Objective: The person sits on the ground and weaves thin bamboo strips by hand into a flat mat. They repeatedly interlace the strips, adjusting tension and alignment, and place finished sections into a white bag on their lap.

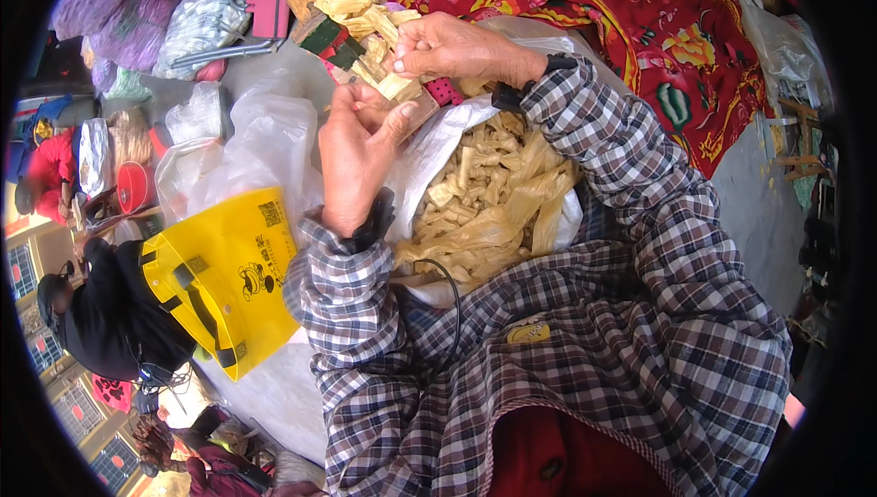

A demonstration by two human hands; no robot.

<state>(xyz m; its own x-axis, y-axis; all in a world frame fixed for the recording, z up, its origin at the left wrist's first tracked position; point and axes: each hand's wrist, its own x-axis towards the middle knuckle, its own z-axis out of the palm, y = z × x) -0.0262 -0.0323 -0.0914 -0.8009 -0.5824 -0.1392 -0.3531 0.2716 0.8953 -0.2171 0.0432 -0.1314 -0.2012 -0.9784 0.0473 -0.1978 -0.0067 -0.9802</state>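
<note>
My left hand [358, 145] is closed, with a tan folded strip [399, 87] between thumb and fingers. Above it, my right hand [461, 47] pinches thumb and forefinger together at the upper end of that strip; its fingertips partly hide the grip. Just beyond both hands, more tan folded pieces [347, 2] lie heaped on a small low surface. A white sack [416, 177] rests open in my lap, holding many crinkled tan strips [493, 186], some short and folded, others long and loose. What the strips are made of I cannot tell.
A yellow bag [265, 269] with black handles stands left, beside clear plastic bags [269, 141]. Red flowered cloth [630, 17] spreads out at the far right. A metal-framed chair [265, 13] and purple sacks [132, 17] are at far left. Other people sit along the left.
</note>
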